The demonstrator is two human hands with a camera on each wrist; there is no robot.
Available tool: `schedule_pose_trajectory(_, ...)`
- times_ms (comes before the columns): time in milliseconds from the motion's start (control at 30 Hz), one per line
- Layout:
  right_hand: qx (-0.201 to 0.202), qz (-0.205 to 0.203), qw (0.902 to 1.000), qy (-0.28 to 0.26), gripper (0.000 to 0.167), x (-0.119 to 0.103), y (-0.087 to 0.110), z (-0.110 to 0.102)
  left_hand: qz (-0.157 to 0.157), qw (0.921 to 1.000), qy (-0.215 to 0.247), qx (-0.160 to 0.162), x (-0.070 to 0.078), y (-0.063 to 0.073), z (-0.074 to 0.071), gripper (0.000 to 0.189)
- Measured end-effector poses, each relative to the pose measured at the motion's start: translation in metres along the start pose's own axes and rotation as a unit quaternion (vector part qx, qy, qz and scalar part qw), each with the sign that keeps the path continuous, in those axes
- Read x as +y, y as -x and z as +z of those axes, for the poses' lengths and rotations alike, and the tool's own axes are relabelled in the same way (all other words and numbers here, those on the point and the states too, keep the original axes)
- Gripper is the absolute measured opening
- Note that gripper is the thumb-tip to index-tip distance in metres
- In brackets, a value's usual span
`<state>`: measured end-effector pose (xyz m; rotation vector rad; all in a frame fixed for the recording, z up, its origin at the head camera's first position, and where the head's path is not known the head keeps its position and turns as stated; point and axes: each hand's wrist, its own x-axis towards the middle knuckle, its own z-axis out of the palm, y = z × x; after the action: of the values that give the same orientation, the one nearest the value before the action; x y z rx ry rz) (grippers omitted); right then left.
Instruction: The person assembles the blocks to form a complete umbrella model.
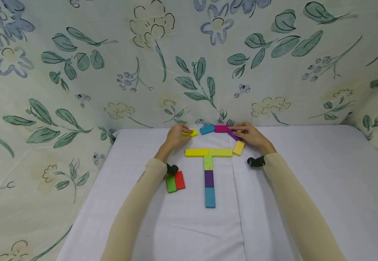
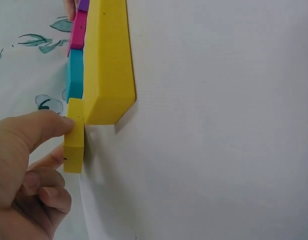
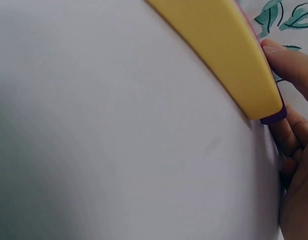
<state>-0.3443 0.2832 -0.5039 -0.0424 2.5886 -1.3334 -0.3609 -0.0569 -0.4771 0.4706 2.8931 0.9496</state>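
In the head view my left hand (image 1: 177,136) pinches a yellow block (image 1: 192,133) at the table's far edge; the left wrist view shows thumb and fingers on either side of this yellow block (image 2: 74,135). My right hand (image 1: 252,137) has its fingers and thumb about a purple block (image 1: 235,136), with one fingertip by the magenta block (image 1: 221,129). A blue block (image 1: 206,129) lies between the magenta block and the left hand's block. Below the purple block is an orange-yellow block (image 1: 239,148). Only the purple block's end (image 3: 275,119) shows in the right wrist view.
Nearer me, two yellow blocks (image 1: 197,153) form a crossbar over a stem of lime (image 1: 208,163), purple (image 1: 209,178) and blue (image 1: 210,197) blocks. Green (image 1: 171,184) and red (image 1: 180,180) blocks lie by my left forearm. Patterned cloth (image 1: 208,65) rises behind the white table (image 1: 323,181).
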Motion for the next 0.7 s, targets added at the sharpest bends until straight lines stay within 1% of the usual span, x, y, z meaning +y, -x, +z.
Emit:
schedule_pose_trajectory(200,0.001,-0.001,1.0000,0.002,0.042,-0.001,0.000,0.000,-0.001,0.9998,-0.012,-0.018,0.003,-0.007,0.004,0.027)
schedule_pose_trajectory(367,0.001,-0.008,1.0000,0.003,0.042,-0.001,0.001,0.000,-0.002,0.9985,0.000,-0.055,0.004,-0.005,-0.001,0.029)
schedule_pose_trajectory(500,0.000,-0.013,0.9999,0.001,0.042,-0.001,0.001,0.000,0.004,0.9967,0.009,-0.081,0.001,-0.002,-0.006,0.030)
schedule_pose_trajectory(600,-0.001,-0.012,0.9999,0.000,0.042,-0.001,0.001,0.000,0.004,0.9963,0.009,-0.085,-0.002,-0.001,-0.008,0.031)
schedule_pose_trajectory(700,0.000,-0.011,0.9999,-0.002,0.042,-0.001,0.001,0.000,0.001,0.9970,0.004,-0.077,-0.005,-0.001,-0.009,0.031)
